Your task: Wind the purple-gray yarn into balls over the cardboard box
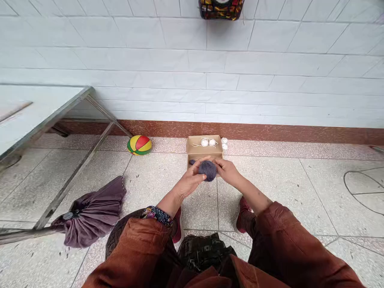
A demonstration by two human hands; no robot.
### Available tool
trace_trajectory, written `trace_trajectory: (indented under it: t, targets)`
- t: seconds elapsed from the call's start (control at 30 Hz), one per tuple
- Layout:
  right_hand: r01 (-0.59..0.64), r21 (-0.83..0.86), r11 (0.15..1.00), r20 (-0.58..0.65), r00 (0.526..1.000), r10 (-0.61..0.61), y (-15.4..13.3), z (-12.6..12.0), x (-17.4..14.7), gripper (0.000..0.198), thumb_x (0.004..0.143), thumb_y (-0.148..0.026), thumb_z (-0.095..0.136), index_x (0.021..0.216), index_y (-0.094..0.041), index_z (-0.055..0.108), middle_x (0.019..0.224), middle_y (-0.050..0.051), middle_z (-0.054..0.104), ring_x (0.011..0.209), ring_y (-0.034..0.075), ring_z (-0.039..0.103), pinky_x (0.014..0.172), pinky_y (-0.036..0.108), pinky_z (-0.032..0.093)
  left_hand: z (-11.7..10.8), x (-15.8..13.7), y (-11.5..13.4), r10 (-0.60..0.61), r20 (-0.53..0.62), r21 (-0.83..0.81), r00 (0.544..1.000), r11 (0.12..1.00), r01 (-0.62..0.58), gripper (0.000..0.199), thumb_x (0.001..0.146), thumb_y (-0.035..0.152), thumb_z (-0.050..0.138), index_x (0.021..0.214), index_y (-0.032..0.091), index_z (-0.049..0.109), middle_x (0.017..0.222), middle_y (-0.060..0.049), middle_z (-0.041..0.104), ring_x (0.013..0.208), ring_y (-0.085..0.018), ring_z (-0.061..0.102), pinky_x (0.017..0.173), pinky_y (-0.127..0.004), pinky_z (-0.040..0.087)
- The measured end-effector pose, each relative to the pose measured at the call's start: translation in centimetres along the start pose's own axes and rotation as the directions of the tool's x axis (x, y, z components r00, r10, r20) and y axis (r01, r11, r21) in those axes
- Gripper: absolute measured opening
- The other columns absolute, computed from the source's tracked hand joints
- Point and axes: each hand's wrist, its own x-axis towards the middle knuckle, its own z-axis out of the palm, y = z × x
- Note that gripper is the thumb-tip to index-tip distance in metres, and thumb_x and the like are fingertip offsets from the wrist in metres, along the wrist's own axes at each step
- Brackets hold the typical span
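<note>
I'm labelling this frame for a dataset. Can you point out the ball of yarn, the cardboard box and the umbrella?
ball of yarn (207, 170): head view, on its grey wound middle.
cardboard box (204, 151): head view, on its front wall.
umbrella (96, 212): head view, on the folded purple fabric.

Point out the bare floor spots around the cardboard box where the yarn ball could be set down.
Bare tile lies right of the cardboard box, out to the curved floor line, and left of it toward the striped ball. Crowded: just before the box, where both hands hold the yarn ball; the umbrella fills lower left.
</note>
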Motion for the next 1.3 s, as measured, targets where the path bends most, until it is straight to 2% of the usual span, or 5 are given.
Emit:
trace_trajectory:
  t: [0.2,0.37,0.57,0.83,1.3]
  targets:
    - [0.062,0.009,0.998,0.105,0.993,-0.063,-0.1,0.8,-0.8,0.019,0.099,-0.022,0.05,0.082,-0.02,0.058,0.073,0.0,0.061,0.069,0.015,0.055,0.068,0.026,0.038,-1.0,1.1,-0.4,0.055,-0.223,0.015,0.973,0.998,-0.053,0.045,0.067,0.027,0.082,0.109,0.02,0.068,0.1,-0.003,0.068,0.086,-0.016,0.059,0.071,-0.026,0.042]
    - [0.189,0.175,0.966,0.205,0.953,-0.224,-1.5,0.1,-1.6,0.023,0.1,-0.034,0.053,0.084,-0.02,0.062,0.073,-0.002,0.058,0.065,0.013,0.051,0.064,0.024,0.038,-1.8,1.5,-0.8,0.066,-0.355,0.315,0.933,0.948,0.053,0.04,0.069,0.031,0.076,0.106,0.019,0.064,0.092,-0.002,0.065,0.077,-0.015,0.054,0.063,-0.026,0.037]
    - [0.203,0.309,0.929,0.059,0.971,-0.231,-2.5,-1.2,-1.5,0.026,0.099,-0.041,0.056,0.088,-0.02,0.067,0.081,0.001,0.065,0.071,0.014,0.057,0.068,0.026,0.045,-1.2,0.8,-0.9,-0.024,-0.138,0.574,0.99,0.813,0.099,0.046,0.073,0.031,0.071,0.116,0.017,0.064,0.106,-0.006,0.068,0.099,-0.024,0.06,0.083,-0.033,0.045]
    - [0.11,0.26,0.959,-0.163,0.984,-0.068,-0.5,-0.6,0.0,0.022,0.095,-0.035,0.06,0.081,-0.02,0.068,0.077,0.001,0.066,0.075,0.016,0.059,0.073,0.028,0.045,-0.2,-0.3,-1.0,-0.161,0.116,0.221,0.98,0.966,0.132,0.088,0.075,0.027,0.066,0.155,0.031,0.03,0.101,-0.004,0.066,0.08,-0.022,0.07,0.062,-0.028,0.041]
    - [-0.031,0.016,0.999,-0.042,0.999,0.031,0.8,1.5,-0.1,0.018,0.098,-0.024,0.049,0.095,-0.02,0.066,0.088,0.004,0.071,0.082,0.019,0.065,0.074,0.029,0.046,-0.1,0.4,0.7,-0.05,-0.05,-0.171,0.997,0.984,0.041,0.054,0.072,0.027,0.067,0.125,0.02,0.059,0.101,-0.006,0.067,0.082,-0.02,0.066,0.065,-0.027,0.043]
